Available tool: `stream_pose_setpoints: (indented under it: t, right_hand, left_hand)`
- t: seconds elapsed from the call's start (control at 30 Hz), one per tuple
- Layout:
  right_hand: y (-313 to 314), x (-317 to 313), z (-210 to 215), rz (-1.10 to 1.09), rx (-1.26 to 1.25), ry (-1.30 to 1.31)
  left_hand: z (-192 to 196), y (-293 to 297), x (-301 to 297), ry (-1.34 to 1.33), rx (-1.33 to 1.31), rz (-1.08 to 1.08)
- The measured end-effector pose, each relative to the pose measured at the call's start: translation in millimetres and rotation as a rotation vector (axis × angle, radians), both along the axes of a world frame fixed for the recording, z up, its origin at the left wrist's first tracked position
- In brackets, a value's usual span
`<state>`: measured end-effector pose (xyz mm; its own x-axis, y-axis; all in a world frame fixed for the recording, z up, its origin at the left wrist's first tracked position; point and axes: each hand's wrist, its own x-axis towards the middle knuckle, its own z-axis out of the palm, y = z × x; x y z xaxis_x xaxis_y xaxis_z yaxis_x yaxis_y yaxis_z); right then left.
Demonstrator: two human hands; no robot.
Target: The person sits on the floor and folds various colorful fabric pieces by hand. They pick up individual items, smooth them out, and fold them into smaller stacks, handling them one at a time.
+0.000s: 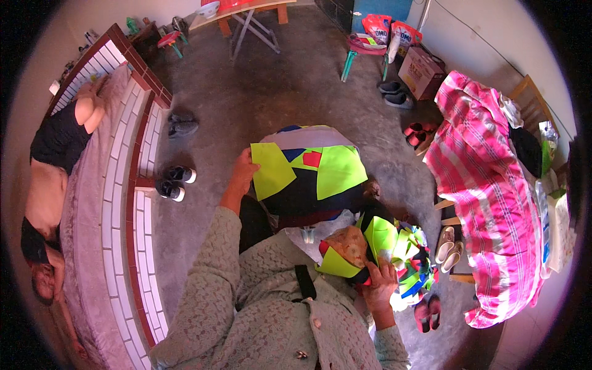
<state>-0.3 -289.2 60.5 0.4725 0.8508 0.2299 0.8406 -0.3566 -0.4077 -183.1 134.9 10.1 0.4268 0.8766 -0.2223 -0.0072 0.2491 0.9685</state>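
Note:
My left hand [242, 171] pinches the left edge of a yellow-green fabric piece [272, 172] lying on a rounded dark surface [295, 200] in front of my lap. A second yellow-green piece [339, 171] covers the surface's right side, with a small red piece [312, 159] and bits of blue between them. By my right hip, my right hand [380, 287] has its fingers curled on cut scraps, a red one at the fingertips. Next to it, a heap of green, blue, red and white scraps [408, 262] bulges up. Another yellow-green piece [337, 263] lies beside a brownish round item [346, 243].
A person [46, 191] lies on the bed [92, 246] with a tiled edge at left. Shoes [176, 183] stand on the concrete floor. At right, a pink checked cloth [478, 203] drapes over furniture. A stool with bags [370, 44], a carton [422, 73] and a folding table [253, 12] stand farther off.

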Motion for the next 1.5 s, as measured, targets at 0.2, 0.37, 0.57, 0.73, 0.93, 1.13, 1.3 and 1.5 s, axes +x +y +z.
stream_pose_setpoints:
  t: [0.2, 0.37, 0.57, 0.73, 0.93, 1.13, 1.3, 1.5]
  right_hand:
    - [-2, 1, -7, -0.013, 0.024, -0.047]
    - [0, 2, 3, -0.017, -0.064, -0.01]
    - [-2, 7, -8, 0.007, 0.005, -0.065]
    - [-2, 5, 1, 0.0, 0.013, -0.035]
    - [-1, 4, -3, -0.004, 0.043, -0.077]
    - [-2, 5, -2, 0.008, 0.044, -0.065]
    - [-3, 5, -7, -0.007, 0.059, -0.065]
    - [-5, 5, -8, 0.003, 0.041, -0.083]
  left_hand:
    - [4, -11, 8, 0.06, 0.273, 0.234]
    - [-6, -30, 16, 0.305, 0.657, 0.229]
    - [28, -125, 80, 0.144, 0.544, -0.15]
    - [44, -197, 126, 0.003, 0.728, -0.456]
    - [36, -227, 152, 0.54, 0.655, -0.648]
    - [12, -226, 160, 0.376, 0.572, -0.736]
    - [1, -224, 159, -0.06, 0.213, -0.553]
    - [13, -229, 151, -0.258, -0.152, -0.458]
